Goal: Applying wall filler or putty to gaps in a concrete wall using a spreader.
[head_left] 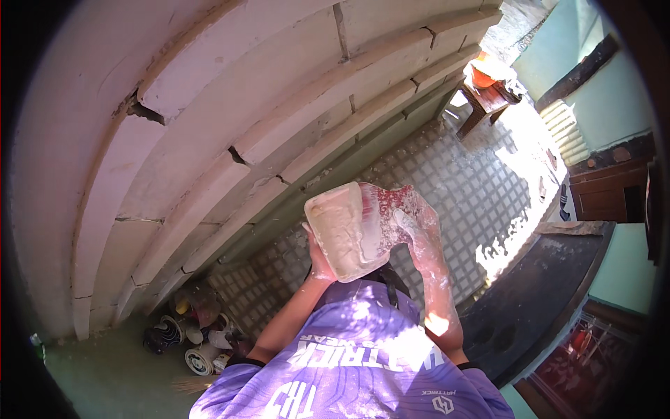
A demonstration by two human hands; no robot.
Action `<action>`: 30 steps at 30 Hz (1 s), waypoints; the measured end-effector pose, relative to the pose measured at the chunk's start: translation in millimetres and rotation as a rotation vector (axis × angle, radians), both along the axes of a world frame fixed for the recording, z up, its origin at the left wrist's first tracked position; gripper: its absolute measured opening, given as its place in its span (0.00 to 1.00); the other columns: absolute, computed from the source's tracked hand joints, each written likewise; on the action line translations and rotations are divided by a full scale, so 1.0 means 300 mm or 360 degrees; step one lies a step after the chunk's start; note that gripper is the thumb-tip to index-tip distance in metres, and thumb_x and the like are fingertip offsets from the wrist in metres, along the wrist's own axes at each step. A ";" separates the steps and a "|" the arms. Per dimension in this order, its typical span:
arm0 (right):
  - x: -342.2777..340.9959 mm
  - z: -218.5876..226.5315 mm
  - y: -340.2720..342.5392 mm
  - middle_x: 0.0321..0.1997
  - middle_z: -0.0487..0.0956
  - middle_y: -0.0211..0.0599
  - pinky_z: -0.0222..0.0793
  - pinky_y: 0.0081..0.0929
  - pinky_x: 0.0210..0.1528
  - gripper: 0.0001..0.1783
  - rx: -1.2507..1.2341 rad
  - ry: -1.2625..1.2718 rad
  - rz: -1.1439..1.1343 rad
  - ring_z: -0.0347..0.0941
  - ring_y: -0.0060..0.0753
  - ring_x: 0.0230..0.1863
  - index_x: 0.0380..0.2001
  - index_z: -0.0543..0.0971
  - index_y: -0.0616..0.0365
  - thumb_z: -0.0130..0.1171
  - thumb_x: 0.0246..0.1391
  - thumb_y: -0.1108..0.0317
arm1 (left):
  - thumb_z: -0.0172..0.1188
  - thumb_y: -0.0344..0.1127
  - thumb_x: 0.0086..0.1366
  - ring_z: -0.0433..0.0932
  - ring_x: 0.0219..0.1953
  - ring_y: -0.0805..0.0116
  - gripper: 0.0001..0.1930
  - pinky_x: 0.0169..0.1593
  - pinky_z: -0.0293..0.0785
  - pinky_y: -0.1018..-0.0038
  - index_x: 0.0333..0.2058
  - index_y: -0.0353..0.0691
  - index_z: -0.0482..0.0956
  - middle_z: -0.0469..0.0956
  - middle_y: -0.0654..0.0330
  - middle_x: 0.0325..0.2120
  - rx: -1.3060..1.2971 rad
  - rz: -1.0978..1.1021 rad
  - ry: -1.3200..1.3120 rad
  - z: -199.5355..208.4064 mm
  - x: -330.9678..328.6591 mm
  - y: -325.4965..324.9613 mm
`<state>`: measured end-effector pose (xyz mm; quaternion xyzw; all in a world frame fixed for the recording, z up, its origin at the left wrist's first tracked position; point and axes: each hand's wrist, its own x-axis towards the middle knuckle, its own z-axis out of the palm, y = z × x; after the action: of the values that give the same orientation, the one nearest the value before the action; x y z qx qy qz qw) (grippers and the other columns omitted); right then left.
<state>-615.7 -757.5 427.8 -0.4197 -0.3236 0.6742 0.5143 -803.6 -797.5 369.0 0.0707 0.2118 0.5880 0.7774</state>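
Observation:
A pale rectangular tub (323, 243) of creamy white paste (342, 227) is held in front of my chest. My left hand (319, 262) is closed on the tub's left side, its fingers partly hidden underneath. At the tub's right side is a flat red piece (392, 202), streaked and speckled with white; its exact kind is unclear. My right hand (413, 234), smeared white, grips this red piece, with the thumb on top and the other fingers mostly out of sight.
A block wall (293, 140) with protruding ledges and gaps runs along the left. Patterned tiles (433, 164) cover the floor. Clutter (199, 335) lies at the lower left. A wooden stool (483, 105) bears an orange item at the far right; a dark counter (530, 293) is at right.

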 end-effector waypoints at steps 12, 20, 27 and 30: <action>0.079 -0.382 -0.071 0.55 0.74 0.37 0.71 0.33 0.57 0.20 -0.0356 0.0869 -0.0368 0.72 0.30 0.54 0.58 0.66 0.60 0.50 0.63 0.75 | 0.42 0.75 0.59 0.69 0.58 0.48 0.50 0.58 0.69 0.47 0.68 0.42 0.50 0.57 0.48 0.65 -0.0291 -0.0113 0.0372 -0.339 -0.174 -0.108; 0.005 -0.754 -0.055 0.60 0.72 0.41 0.69 0.38 0.61 0.28 -0.0298 0.0655 -0.0629 0.71 0.36 0.58 0.64 0.62 0.57 0.51 0.61 0.79 | 0.51 0.74 0.54 0.68 0.57 0.45 0.55 0.57 0.66 0.42 0.68 0.38 0.48 0.57 0.47 0.64 -0.0459 -0.0360 -0.0041 -0.418 -0.138 -0.020; -0.220 -0.957 0.172 0.54 0.76 0.36 0.70 0.26 0.53 0.22 -0.0067 0.0283 -0.0570 0.73 0.25 0.52 0.59 0.68 0.63 0.54 0.61 0.77 | 0.59 0.73 0.51 0.66 0.58 0.41 0.58 0.55 0.64 0.33 0.69 0.42 0.44 0.46 0.47 0.68 -0.0691 -0.0579 -0.0237 -0.667 -0.329 -0.088; -0.346 -0.880 0.327 0.56 0.75 0.38 0.65 0.25 0.60 0.22 0.0159 0.0251 -0.0667 0.71 0.25 0.55 0.58 0.70 0.65 0.56 0.61 0.76 | 0.59 0.73 0.51 0.65 0.59 0.41 0.58 0.56 0.63 0.33 0.69 0.43 0.43 0.46 0.48 0.68 -0.0642 -0.0560 -0.0263 -0.674 -0.386 -0.114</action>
<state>-719.4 -659.4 163.9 -0.3978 -0.2213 0.5666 0.6869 -919.3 -831.6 166.8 -0.0980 0.2450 0.3936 0.8806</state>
